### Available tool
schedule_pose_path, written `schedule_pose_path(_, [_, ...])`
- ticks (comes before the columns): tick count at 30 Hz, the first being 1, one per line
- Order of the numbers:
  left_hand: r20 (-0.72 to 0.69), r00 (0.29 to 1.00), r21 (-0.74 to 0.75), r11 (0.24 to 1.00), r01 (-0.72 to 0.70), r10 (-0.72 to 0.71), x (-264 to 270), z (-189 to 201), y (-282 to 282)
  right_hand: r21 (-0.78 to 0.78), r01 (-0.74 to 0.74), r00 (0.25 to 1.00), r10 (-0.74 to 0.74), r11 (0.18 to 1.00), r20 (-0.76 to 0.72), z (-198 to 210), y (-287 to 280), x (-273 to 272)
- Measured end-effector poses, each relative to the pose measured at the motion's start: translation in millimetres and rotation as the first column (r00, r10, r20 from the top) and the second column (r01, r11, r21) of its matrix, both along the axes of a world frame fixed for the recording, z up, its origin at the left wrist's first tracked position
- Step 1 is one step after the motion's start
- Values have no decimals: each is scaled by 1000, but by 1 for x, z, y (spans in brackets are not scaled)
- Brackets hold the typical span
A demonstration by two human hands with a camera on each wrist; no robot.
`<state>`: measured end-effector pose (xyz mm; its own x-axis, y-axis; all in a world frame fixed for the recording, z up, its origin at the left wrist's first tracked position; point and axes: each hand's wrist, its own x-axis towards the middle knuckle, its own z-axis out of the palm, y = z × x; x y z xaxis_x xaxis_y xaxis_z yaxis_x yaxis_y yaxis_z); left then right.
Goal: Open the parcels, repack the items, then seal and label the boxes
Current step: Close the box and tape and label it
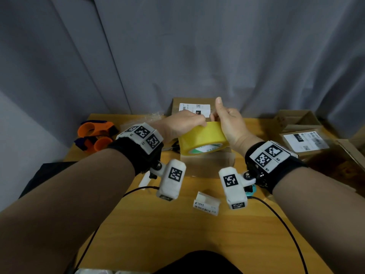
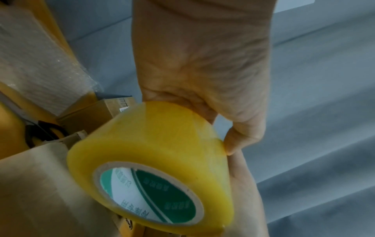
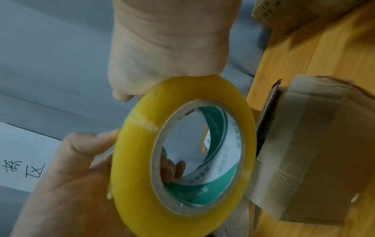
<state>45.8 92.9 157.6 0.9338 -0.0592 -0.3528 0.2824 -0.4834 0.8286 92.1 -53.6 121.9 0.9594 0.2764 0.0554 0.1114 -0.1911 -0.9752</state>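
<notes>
A yellow roll of packing tape (image 1: 201, 139) with a green-and-white core label is held up between both hands over a taped cardboard box (image 1: 211, 165). My left hand (image 1: 197, 123) grips the roll from the left, its fingers curled over the top rim. My right hand (image 1: 215, 115) grips it from the right, thumb raised, fingers at the roll's top edge. In the left wrist view the roll (image 2: 154, 160) sits under the left palm (image 2: 202, 72). Seen from the right wrist, the roll (image 3: 182, 154) stands on edge beside the box (image 3: 316, 160), and fingertips show through its core.
Two orange tape dispensers (image 1: 94, 135) lie at the table's far left. One labelled parcel (image 1: 194, 107) stands at the back, another (image 1: 304, 141) at the right near an open carton (image 1: 300, 119). A barcode label slip (image 1: 206, 203) lies near me. Bubble wrap (image 2: 36, 64) is at the left.
</notes>
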Motion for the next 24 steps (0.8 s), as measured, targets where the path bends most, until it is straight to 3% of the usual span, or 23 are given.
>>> schedule_pose_path(8, [31,998,-29,999,46,-45,-3,-2,-1,-98,-21,996,29,995,88,3,-1,4])
schedule_pose_path(12, [30,997,-134,988,74,-71,-9,-4,-1,-123,-1,996,12,992,91,3,-3,8])
schedule_pose_path(16, [16,1000,-247,969,6,-2,-9,-5,1,-110,39,999,-36,993,35,1,-7,9])
schedule_pose_path(20, [20,985,-365,918,-152,171,-5,-17,7,60,26,963,-9,998,-269,-1,-10,10])
schedule_pose_path(24, [4,935,-437,841,-318,356,-5,-19,17,90,-67,811,107,994,-575,-5,-20,4])
